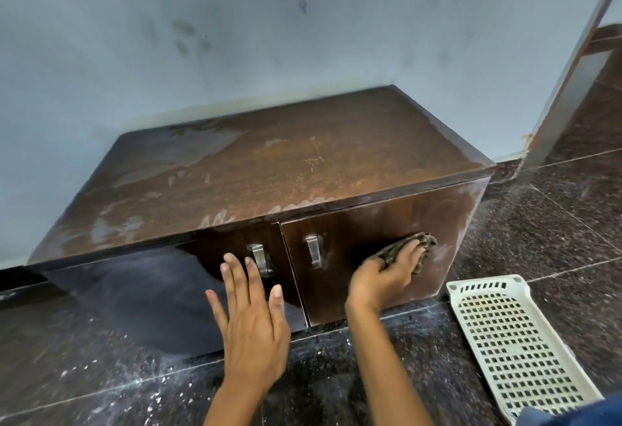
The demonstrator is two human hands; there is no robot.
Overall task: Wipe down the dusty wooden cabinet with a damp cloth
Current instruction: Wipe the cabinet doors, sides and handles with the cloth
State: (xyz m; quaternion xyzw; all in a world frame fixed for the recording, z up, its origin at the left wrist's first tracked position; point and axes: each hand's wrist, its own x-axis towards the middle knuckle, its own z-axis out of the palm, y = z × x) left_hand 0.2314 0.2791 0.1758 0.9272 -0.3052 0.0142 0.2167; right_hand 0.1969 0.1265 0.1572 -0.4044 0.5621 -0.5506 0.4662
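Cabinet (262, 163) (dusty) — long axis left-right, doors facing camera.

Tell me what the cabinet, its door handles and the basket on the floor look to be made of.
Cabinet: brown wood or wood-look laminate, going by the grain; dull under dust, darker and glossier where wiped.
Door handles: shiny silver metal, likely steel.
Basket: off-white moulded plastic, matte, with a grid of holes.
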